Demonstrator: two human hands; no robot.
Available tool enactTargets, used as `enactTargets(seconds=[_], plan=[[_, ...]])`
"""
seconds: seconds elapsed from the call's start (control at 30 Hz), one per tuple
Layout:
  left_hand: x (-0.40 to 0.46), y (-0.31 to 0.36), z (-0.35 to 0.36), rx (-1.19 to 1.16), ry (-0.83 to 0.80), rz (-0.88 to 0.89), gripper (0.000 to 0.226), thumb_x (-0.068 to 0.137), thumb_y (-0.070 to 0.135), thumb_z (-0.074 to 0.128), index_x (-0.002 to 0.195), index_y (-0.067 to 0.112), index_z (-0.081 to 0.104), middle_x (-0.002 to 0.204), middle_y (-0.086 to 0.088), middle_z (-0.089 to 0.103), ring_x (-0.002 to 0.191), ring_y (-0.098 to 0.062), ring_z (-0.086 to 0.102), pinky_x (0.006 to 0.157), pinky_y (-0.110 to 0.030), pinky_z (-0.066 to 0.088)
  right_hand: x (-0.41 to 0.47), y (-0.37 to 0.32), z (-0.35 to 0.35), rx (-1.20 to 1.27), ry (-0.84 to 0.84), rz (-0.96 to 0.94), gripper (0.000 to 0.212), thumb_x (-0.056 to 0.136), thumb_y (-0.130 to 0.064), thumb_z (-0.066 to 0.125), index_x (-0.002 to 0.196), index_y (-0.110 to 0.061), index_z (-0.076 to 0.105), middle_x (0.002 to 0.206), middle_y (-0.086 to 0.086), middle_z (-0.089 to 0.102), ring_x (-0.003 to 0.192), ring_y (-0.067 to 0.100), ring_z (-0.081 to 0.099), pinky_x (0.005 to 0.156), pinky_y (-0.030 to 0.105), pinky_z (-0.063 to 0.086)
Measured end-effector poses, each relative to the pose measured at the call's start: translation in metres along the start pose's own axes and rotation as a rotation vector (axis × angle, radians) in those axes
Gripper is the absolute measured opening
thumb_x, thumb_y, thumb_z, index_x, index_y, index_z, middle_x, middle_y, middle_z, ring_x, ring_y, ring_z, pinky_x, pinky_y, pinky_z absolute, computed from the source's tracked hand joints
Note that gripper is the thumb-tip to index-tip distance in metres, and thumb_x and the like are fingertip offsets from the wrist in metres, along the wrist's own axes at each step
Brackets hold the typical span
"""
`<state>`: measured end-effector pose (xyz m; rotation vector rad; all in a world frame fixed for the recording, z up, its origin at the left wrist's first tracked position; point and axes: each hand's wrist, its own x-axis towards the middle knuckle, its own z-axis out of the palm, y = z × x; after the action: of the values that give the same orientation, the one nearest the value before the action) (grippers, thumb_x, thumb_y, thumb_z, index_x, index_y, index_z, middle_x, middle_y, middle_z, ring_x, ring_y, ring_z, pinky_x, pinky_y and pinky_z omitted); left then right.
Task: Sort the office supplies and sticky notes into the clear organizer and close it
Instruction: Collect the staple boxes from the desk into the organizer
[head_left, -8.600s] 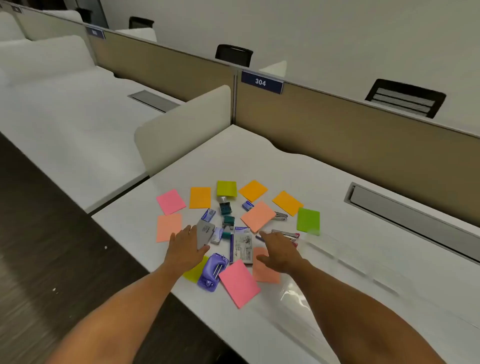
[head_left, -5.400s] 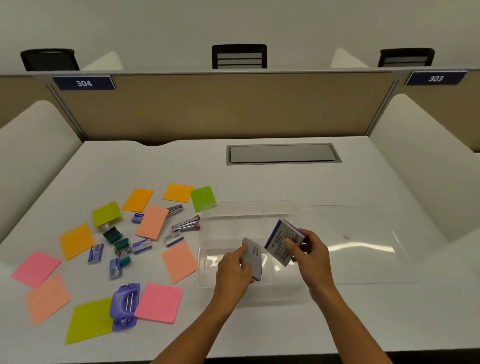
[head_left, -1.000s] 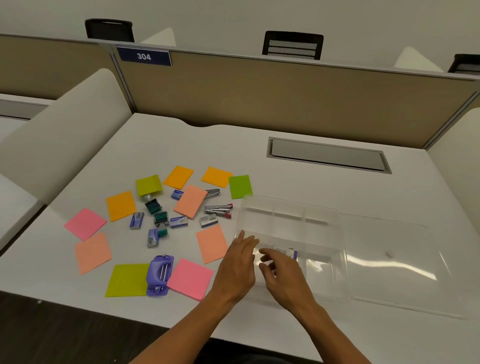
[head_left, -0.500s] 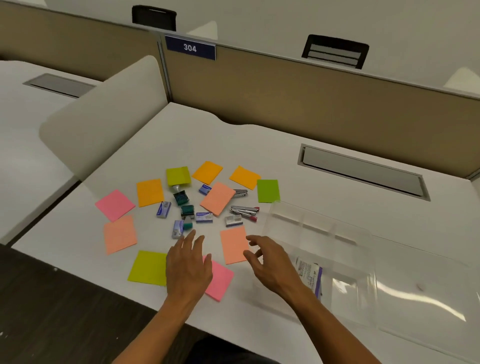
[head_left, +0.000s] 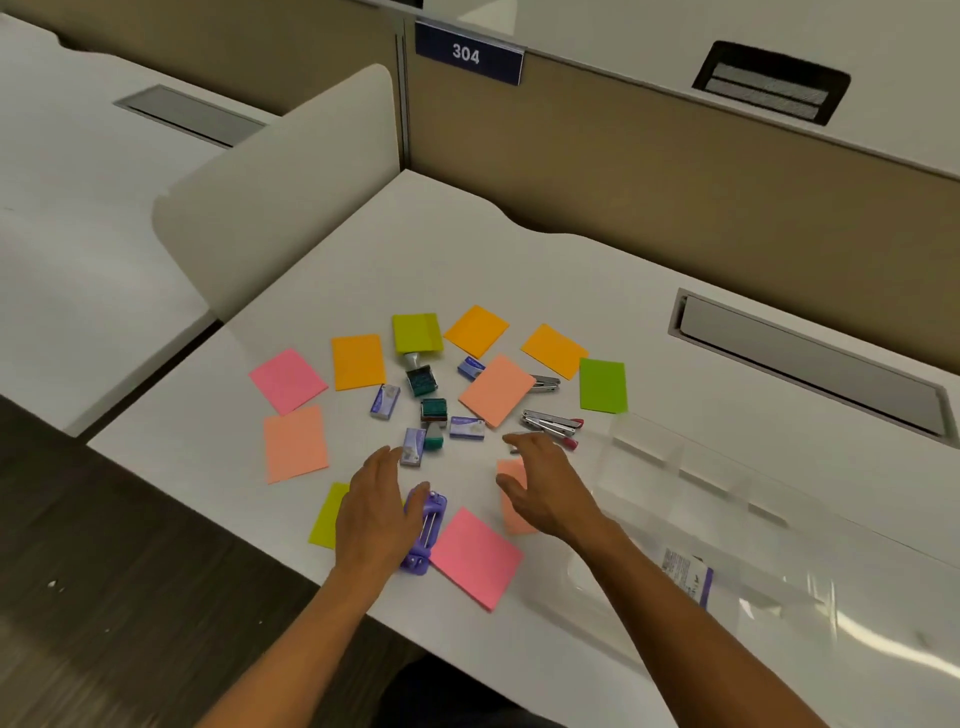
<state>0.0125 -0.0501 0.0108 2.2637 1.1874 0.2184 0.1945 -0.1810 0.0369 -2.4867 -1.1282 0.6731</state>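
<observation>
Several sticky notes in pink, orange, yellow and green lie spread on the white desk (head_left: 519, 270), around small staple boxes (head_left: 385, 401), green stamps (head_left: 433, 410) and two metal staplers (head_left: 553, 423). My left hand (head_left: 375, 512) hovers open over the purple hole punch (head_left: 427, 530), beside a pink note (head_left: 475, 558). My right hand (head_left: 545, 488) reaches open above a salmon note (head_left: 511, 512), just short of the staplers. The clear organizer (head_left: 675, 467) sits open at the right with a white-and-purple packet (head_left: 685, 569) inside.
A tan partition (head_left: 675, 171) with a "304" plate (head_left: 467, 53) backs the desk. A white curved divider (head_left: 280, 192) stands at the left, and a grey cable hatch (head_left: 810, 358) is set in the desk at the far right.
Both hands have left the organizer and moved left over the scattered supplies. The packet and grey case are no longer in my hands; the packet lies in the organizer. The view has swung left.
</observation>
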Motion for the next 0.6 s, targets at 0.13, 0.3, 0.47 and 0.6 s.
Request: enactTargets(seconds=[0.13, 0.3, 0.47, 0.6], plan=[[0.022, -0.002, -0.001, -0.045, -0.023, 0.015, 0.062, 0.093, 0.043, 0.054, 0.145, 0.016, 0.034, 0.150, -0.003, 0.038, 0.137, -0.021, 0.037, 0.107, -0.035, 0.037, 0.022, 0.000, 0.008, -0.062, 0.000, 0.076, 0.061, 0.095, -0.032, 0.058, 0.150, -0.026, 0.032, 0.160, 0.005, 0.024, 0.146, 0.026, 0.023, 0.115, 0.042, 0.029], [0.047, -0.002, 0.007, -0.079, -0.177, 0.053, 0.066, 0.095, 0.033, 0.054, 0.151, 0.012, 0.024, 0.157, -0.003, 0.026, 0.145, -0.019, 0.023, 0.116, -0.033, 0.023, 0.035, -0.001, 0.011, -0.168, 0.008, 0.127, 0.066, 0.091, -0.007, 0.058, 0.150, -0.020, 0.032, 0.159, 0.008, 0.024, 0.145, 0.030, 0.022, 0.110, 0.044, 0.036], [0.061, -0.001, 0.010, 0.183, -0.180, 0.115, 0.062, 0.090, 0.021, 0.061, 0.146, 0.016, 0.034, 0.154, -0.001, 0.032, 0.133, -0.027, 0.037, 0.106, -0.038, 0.033, 0.045, 0.001, 0.010, -0.339, 0.055, 0.091, 0.050, 0.090, -0.002, 0.055, 0.138, -0.013, 0.047, 0.141, 0.012, 0.045, 0.129, 0.032, 0.038, 0.094, 0.040, 0.048], [0.065, -0.005, 0.009, 0.211, -0.177, 0.135, 0.056, 0.084, 0.018, 0.067, 0.136, 0.015, 0.048, 0.137, -0.006, 0.045, 0.114, -0.030, 0.045, 0.091, -0.039, 0.042, 0.050, 0.002, 0.012, -0.413, 0.058, 0.077, 0.040, 0.089, -0.008, 0.060, 0.128, -0.013, 0.055, 0.133, 0.011, 0.052, 0.122, 0.030, 0.044, 0.091, 0.039, 0.049]])
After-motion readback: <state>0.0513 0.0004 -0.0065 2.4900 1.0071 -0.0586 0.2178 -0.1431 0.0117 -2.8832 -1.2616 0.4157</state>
